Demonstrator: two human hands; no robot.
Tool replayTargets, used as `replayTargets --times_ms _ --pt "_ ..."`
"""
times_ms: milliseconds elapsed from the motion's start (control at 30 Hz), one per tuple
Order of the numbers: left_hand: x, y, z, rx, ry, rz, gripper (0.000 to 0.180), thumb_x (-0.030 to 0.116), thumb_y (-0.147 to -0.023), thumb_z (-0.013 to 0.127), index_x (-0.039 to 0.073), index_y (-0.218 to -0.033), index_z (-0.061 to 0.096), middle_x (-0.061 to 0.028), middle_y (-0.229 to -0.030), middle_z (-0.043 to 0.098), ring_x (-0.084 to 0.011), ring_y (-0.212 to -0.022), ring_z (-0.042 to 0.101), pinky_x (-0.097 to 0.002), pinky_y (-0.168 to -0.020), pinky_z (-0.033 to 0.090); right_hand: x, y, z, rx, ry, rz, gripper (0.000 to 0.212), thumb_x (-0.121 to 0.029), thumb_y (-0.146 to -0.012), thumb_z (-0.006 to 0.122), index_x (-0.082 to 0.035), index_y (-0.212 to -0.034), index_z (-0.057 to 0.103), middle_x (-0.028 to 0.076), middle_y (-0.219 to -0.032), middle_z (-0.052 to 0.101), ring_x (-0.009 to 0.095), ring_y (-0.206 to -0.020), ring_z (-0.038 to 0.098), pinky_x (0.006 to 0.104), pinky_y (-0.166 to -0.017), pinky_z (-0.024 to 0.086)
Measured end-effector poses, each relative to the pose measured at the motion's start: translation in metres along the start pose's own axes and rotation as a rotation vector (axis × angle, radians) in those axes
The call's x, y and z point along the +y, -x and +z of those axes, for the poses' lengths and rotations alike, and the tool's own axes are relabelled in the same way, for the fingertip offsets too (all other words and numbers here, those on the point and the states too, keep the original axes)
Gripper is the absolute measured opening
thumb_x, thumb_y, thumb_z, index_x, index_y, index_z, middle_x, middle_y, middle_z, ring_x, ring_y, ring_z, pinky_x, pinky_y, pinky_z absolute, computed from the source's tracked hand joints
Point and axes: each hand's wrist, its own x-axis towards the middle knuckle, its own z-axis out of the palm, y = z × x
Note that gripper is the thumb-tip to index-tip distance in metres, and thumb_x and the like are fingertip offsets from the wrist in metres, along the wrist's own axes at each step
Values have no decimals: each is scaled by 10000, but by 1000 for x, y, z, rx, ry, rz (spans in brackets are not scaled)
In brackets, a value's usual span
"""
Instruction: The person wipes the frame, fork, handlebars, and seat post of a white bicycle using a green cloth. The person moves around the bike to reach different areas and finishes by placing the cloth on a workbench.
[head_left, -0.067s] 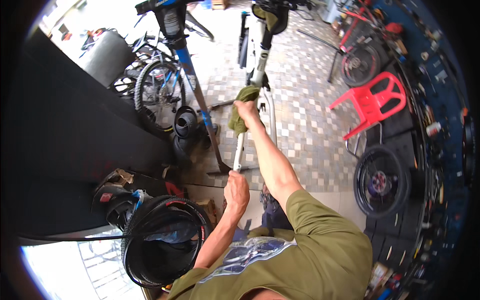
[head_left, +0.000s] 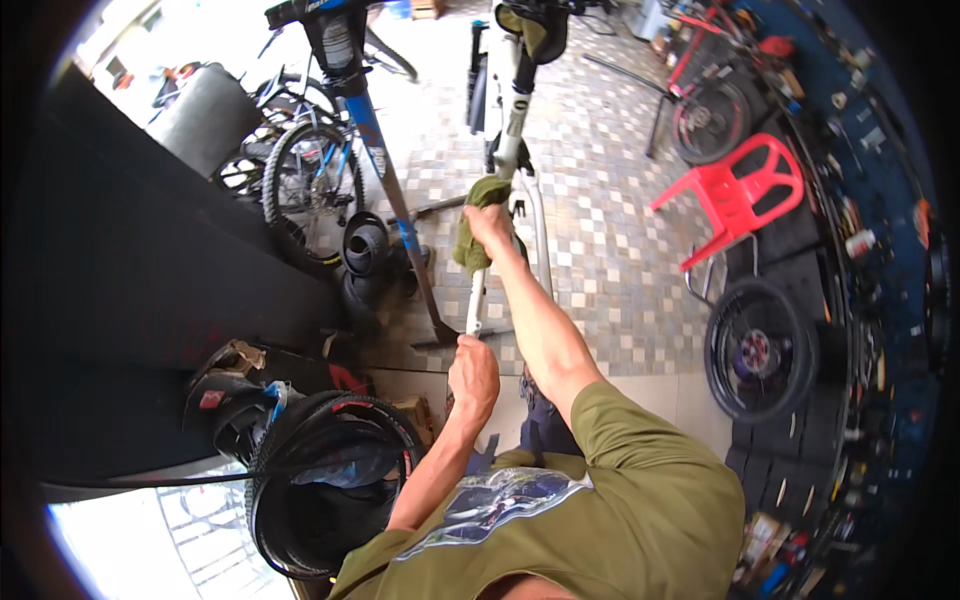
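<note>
A white bicycle frame stretches away from me, its near end a thin white tube. My left hand is closed round the lower tip of that tube. Farther up, my right hand presses an olive-green cloth round the same tube, fingers wrapped over it. The cloth hides the tube beneath. To the left of the frame stands a blue and grey repair stand, its dark clamp head at the top.
A red plastic chair and a wheel are on the right, beside a tool-covered wall. Bicycle tyres are piled at lower left. Several bicycles stand at far left. The floor is tiled.
The whole view has shifted slightly, with the scene a little farther left and up. Both hands keep their holds on the tube and the cloth.
</note>
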Motion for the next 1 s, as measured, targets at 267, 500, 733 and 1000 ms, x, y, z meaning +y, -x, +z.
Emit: replayTargets --times_ms 267,500,733,1000 --pt "12 -14 -12 -79 245 270 379 120 -913 591 -229 -1055 550 -201 -762 732 -260 -616 745 -332 -518 608 74 81 -19 92 146 -82 752 -483 -941 602 121 -1352 428 405 -1166 624 519 -1147 608 517 -981 502" --pt "-20 -15 -31 -265 433 446 732 256 -877 689 -297 -1275 421 -291 -856 722 -370 -788 748 -412 -684 613 118 140 -46 136 225 60 645 -638 -970 561 -5 -954 683 217 -888 692 348 -817 661 451 -726 512" --pt "-135 -5 -52 -422 842 552 750 382 -893 776 -53 -1438 500 -313 -1303 617 -386 -1237 617 -432 -1004 507 56 271 -133 371 -424 -401 382 -356 -992 672 22 -1043 693 74 -932 725 144 -825 661 336 -754 541" --pt "-87 63 -105 -1122 1360 572 771 609 -1055 375 -61 -1396 547 -210 -1336 636 -231 -1259 547 -357 -1085 390 37 415 -164 -36 123 -576 485 -366 -933 744 10 -1225 650 186 -1241 646 301 -1174 616 399 -992 492"
